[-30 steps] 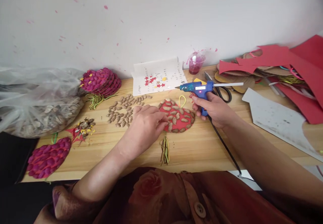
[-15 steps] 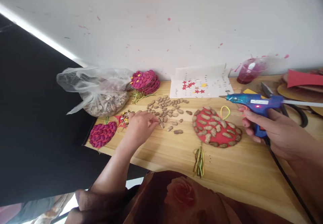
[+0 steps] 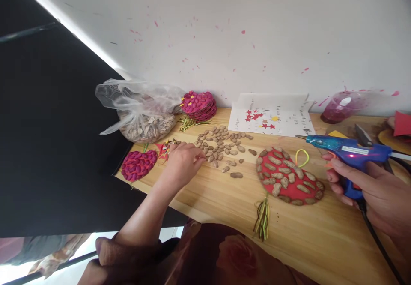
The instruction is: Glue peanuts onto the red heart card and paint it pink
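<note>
My left hand (image 3: 183,161) hovers at the left edge of a spread of loose peanuts (image 3: 215,163), thumb and fingertips pinched together. Whatever is between the fingertips is too small or hidden to tell. In my right hand (image 3: 380,190) is a blue hot glue gun (image 3: 362,151), its red light on and its nozzle pointing left. A white glue stick (image 3: 401,156) sticks out of the gun's back. Below the nozzle lies a red curved shape (image 3: 292,191) with peanuts along its rim and across its face. It has a yellow loop (image 3: 302,158) and a yarn tassel (image 3: 262,218).
A clear plastic bag (image 3: 144,124) of shells stands at the left, beside stacked magenta pieces (image 3: 201,105). Another magenta piece (image 3: 139,165) lies near the table corner. Behind are a paper sheet (image 3: 298,124) with small stars and a cup (image 3: 342,107) of dark red liquid. A black cord (image 3: 375,229) trails from the gun.
The view has swung, so the table items appear farther right and slightly lower. My left hand stays by the peanuts, still pinched. My right hand keeps hold of the glue gun.
</note>
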The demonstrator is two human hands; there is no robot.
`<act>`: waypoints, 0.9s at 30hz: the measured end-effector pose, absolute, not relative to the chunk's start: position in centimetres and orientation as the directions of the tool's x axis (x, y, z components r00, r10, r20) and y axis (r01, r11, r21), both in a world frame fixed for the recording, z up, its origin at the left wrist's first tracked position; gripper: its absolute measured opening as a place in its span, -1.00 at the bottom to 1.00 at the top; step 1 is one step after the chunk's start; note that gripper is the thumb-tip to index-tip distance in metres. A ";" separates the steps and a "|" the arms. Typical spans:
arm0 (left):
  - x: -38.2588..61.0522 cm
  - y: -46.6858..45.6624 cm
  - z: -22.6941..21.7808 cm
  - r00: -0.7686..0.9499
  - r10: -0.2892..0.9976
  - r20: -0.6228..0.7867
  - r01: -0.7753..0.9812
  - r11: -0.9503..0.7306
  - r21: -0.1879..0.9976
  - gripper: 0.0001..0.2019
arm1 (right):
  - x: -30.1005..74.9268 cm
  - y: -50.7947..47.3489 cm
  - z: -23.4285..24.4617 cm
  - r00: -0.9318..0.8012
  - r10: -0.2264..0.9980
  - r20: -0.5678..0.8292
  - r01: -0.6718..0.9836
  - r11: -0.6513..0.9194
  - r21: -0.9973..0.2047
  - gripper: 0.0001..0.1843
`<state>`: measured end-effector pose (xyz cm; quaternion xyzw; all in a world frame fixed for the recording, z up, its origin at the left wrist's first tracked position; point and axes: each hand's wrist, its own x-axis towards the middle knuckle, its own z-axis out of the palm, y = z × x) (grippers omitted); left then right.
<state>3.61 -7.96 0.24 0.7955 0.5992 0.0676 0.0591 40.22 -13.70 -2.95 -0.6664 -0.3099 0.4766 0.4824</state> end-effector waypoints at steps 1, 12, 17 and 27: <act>3.7 -7.4 0.4 0.262 0.964 0.050 0.947 -0.267 0.176 -0.88 | 40.3 -13.7 -3.1 0.352 0.875 -0.333 -0.046 -0.339 -0.940 -0.47; 5.7 -1.9 -1.9 0.305 0.951 0.050 0.942 -0.309 0.130 -0.87 | 41.1 -13.9 -3.9 0.321 0.889 -0.326 -0.047 -0.329 -0.943 -0.48; 5.4 -2.0 -1.6 0.290 0.956 0.051 0.940 -0.295 0.172 -0.85 | 41.0 -13.9 -3.8 0.335 0.877 -0.344 -0.061 -0.344 -0.937 -0.48; 2.6 -1.2 -0.2 0.204 0.968 0.148 0.960 -0.227 0.163 -0.77 | 40.3 -13.8 -3.0 0.380 0.863 -0.334 -0.030 -0.349 -0.937 -0.49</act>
